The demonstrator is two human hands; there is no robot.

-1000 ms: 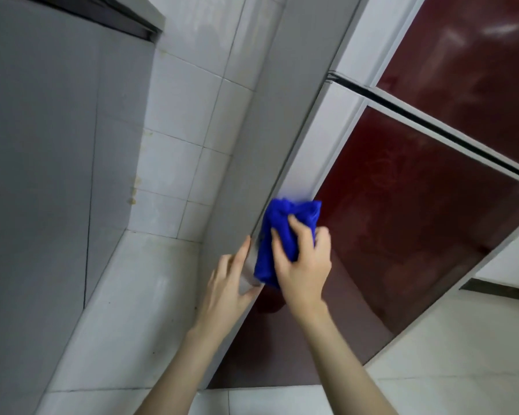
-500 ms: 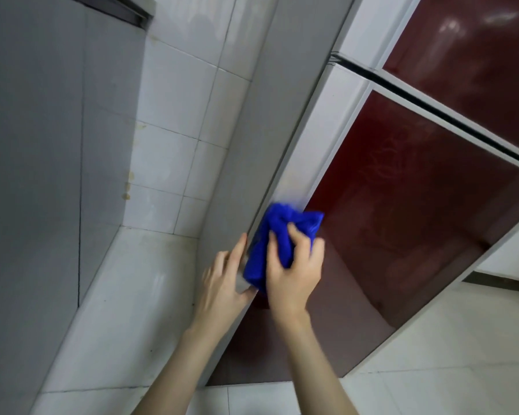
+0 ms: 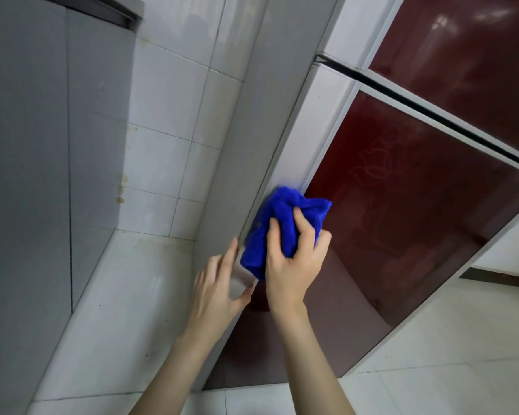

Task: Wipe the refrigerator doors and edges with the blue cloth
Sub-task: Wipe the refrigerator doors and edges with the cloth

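White wall tiles [image 3: 174,94] and a pale tiled floor [image 3: 450,363] frame a narrow kitchen corner where the refrigerator [image 3: 252,121] stands. Bunched into a wad, the blue cloth [image 3: 277,217] sits against the pale silver edge strip [image 3: 315,124] of the lower door [image 3: 417,211], right where that strip meets the dark red glossy panel. Clamped on the cloth, the right hand [image 3: 294,259] presses it to the strip with fingers curled into the folds. Just beside it, the left hand [image 3: 219,286] lies spread and flat, holding nothing, fingertips along the corner where the grey side meets the door, seemingly steadying. Judging by position, the wiping is partway along this edge: the strip above the cloth, the red panel with its faint flower pattern, and the upper door [image 3: 474,55] past the dark gap all appear yet to be covered, though no streaks show what is clean. To the left a grey cabinet [image 3: 42,163] stands close, leaving a tight gap that may cramp reaching the refrigerator's side. Nothing blocks the door fronts.
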